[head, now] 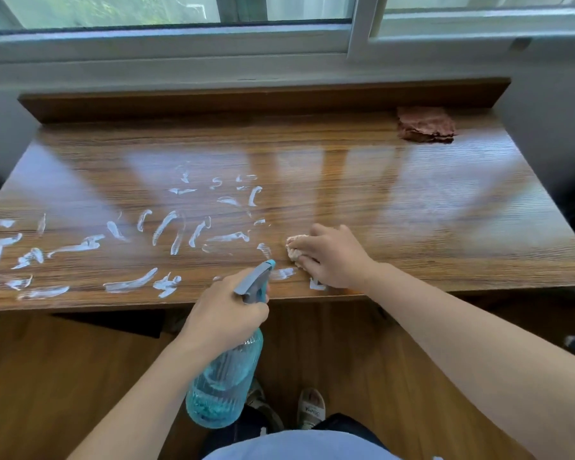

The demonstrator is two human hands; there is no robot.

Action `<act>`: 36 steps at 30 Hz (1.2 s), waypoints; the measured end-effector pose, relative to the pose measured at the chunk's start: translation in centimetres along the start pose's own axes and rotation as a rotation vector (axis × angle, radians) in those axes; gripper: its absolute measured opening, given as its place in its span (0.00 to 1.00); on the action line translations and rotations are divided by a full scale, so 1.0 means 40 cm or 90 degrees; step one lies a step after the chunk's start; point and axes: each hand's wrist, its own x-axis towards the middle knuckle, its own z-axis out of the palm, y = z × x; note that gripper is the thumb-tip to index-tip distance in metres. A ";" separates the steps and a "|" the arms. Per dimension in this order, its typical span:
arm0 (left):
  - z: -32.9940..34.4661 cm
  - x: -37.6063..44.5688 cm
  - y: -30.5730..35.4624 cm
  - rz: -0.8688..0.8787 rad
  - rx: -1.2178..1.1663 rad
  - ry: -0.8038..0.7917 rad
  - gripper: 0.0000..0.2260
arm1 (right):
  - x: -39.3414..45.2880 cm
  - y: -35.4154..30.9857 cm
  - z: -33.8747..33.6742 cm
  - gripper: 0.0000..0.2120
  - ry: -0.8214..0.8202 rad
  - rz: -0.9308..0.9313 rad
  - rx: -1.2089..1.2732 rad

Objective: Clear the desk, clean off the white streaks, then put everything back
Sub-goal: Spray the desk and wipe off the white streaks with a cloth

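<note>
Seen from above, a wooden desk (412, 200) under a window is marked with white streaks (166, 227) across its left and middle parts; the right part looks clean. A pale cloth (294, 249) is pressed to the desk under the right hand (332, 257), whose fingers are curled loosely over it, at the right end of the streaks. A blue spray bottle (224, 376) is gripped at the neck by the left hand (224, 313), held just off the desk's front edge with its nozzle aimed at the nearest streaks.

Judging by this, wiping is in hand and most streaks remain. The step would be done well if each patch were sprayed first, then rubbed leftward with firm, overlapping strokes, the cloth refolded once it is loaded. The streaks lie left of the cloth, the nearest almost touching it.

A brown rag (425, 124) lies at the far right corner.
</note>
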 end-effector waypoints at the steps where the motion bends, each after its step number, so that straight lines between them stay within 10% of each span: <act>1: -0.001 -0.004 0.001 0.003 -0.012 0.004 0.06 | -0.041 -0.007 0.008 0.17 -0.001 -0.014 0.012; 6: -0.015 -0.004 -0.006 0.025 -0.035 0.007 0.06 | -0.112 -0.003 0.033 0.14 0.054 0.032 -0.020; 11: -0.055 0.024 -0.028 0.042 -0.044 0.000 0.07 | 0.010 -0.008 0.027 0.16 0.163 0.324 -0.057; 17: -0.099 0.055 -0.054 0.083 -0.024 0.003 0.04 | -0.148 -0.073 0.075 0.16 0.114 0.092 -0.059; 23: -0.122 0.067 -0.086 0.091 -0.036 -0.031 0.09 | -0.043 -0.008 0.043 0.16 0.188 0.438 -0.087; 29: -0.129 0.073 -0.090 0.102 -0.041 -0.046 0.04 | -0.137 -0.086 0.073 0.18 0.057 0.092 -0.080; 34: -0.129 0.064 -0.081 0.125 -0.012 -0.015 0.12 | -0.070 0.015 0.022 0.19 0.141 0.453 -0.102; 36: -0.127 0.063 -0.084 0.122 -0.024 -0.018 0.13 | -0.066 -0.041 0.041 0.19 0.141 0.409 -0.110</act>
